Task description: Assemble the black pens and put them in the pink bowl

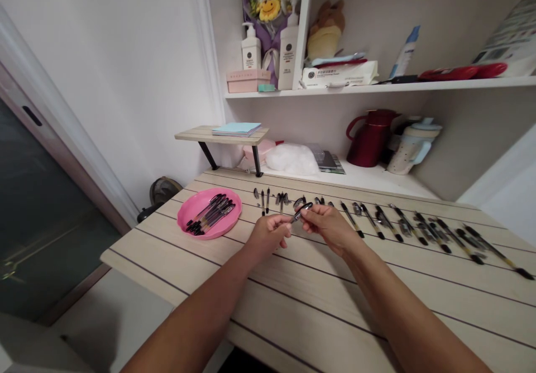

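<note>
Between my two hands, above the middle of the table, is a dark pen (301,212). My left hand (270,233) is closed, its thumb and forefinger pinching the pen's lower left end. The fingertips of my right hand (326,225) grip its upper right end, where a black clip shows. Left of my hands stands a pink tray (181,229) with several pens (213,214) piled in it. Pen parts lie in a row behind and right of my hands: slim pen cores (263,201), loose caps (357,209) and barrels (389,222).
The slatted wooden table (167,261) carries a small raised shelf (195,134) with blue paper (238,128) at its back left. A red jug (371,138) and a pale tumbler (412,147) stand behind the table. Above hangs a white shelf (419,87) with bottles.
</note>
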The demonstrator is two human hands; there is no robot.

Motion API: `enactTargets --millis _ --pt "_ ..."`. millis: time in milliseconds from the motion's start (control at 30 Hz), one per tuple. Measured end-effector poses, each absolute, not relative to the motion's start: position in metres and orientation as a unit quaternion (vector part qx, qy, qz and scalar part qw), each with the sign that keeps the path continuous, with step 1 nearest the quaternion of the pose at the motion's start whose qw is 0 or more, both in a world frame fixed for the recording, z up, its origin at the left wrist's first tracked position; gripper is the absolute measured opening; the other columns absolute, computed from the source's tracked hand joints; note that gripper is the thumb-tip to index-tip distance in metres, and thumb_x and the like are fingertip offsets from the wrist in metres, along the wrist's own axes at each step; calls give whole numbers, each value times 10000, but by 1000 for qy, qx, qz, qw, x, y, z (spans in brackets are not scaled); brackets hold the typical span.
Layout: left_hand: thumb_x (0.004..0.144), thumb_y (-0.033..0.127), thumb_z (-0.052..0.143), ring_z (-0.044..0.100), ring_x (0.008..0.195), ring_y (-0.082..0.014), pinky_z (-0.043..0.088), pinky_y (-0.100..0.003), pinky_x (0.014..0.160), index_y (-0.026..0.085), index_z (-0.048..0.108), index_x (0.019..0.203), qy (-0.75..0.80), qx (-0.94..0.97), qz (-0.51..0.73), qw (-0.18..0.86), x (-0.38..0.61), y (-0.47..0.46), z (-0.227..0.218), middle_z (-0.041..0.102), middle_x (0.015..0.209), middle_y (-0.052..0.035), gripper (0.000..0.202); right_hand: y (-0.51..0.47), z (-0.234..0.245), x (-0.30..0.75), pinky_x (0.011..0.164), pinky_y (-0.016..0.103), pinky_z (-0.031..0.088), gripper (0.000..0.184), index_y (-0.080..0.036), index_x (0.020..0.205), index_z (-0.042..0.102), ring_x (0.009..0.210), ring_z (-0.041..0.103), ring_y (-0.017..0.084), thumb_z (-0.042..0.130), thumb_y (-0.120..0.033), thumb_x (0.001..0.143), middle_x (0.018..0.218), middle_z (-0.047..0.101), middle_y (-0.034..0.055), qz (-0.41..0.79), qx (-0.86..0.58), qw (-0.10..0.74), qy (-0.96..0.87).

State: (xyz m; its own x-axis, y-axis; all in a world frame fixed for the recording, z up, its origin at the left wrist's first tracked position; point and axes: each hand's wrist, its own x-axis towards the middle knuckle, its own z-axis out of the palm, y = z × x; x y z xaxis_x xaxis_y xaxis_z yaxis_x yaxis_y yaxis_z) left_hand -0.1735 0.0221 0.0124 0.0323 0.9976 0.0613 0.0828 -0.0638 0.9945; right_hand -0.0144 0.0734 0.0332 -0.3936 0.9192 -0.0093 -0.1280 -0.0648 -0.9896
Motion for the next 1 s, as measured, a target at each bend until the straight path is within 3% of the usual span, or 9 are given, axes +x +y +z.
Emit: enactTargets --millis 367,633,733,833,933,1000 --pt "693 298 563 384 385 -44 310 -174 392 111 629 901 515 534 526 416 -169 23 6 513 537 42 288 65 31 -31 363 175 356 344 -147 552 542 374 460 61 762 -409 519 454 546 -14 648 -400 443 -472" --pt "708 291 547 405 451 -61 314 -175 445 133 627 902 545 544 541 339 -172 25 16 537 573 28 263 63 22 -32 393 193 339 336 -156 665 566 414 452 64 683 -467 613 556 547 -18 630 -358 416 -549" --pt "709 264 527 423 469 -67 307 -170 446 144 622 930 575 524 566 274 -190 29 26 553 609 22 269 63 4 -34 394 207 295 280 -165 702 583 386 384 70 609 -442 672 487 488 -47 547 -397 369 -638" --pt "699 234 522 511 571 -99 375 -189 533 161 636 915 637 511 554 161 -225 29 43 605 702 -9 255 63 -13 -37 474 232 328 204 -183 634 585 476 459 115 538 -366 711 508 531 -20 405 -435 318 -739" --pt "705 224 522 568 742 -151 404 -233 678 193 656 905 730 505 459 12 -269 25 60 644 832 -39 243 62 -19 -38 550 242 347 168 -201 636 602 583 532 144 503 -307 721 595 609 2 300 -444 266 -801" --pt "723 241 512 575 794 -176 395 -255 699 220 659 920 797 481 365 -27 -296 22 65 657 870 -44 247 61 -18 -38 568 240 343 166 -208 660 614 600 545 145 488 -289 730 625 630 4 269 -446 246 -817"
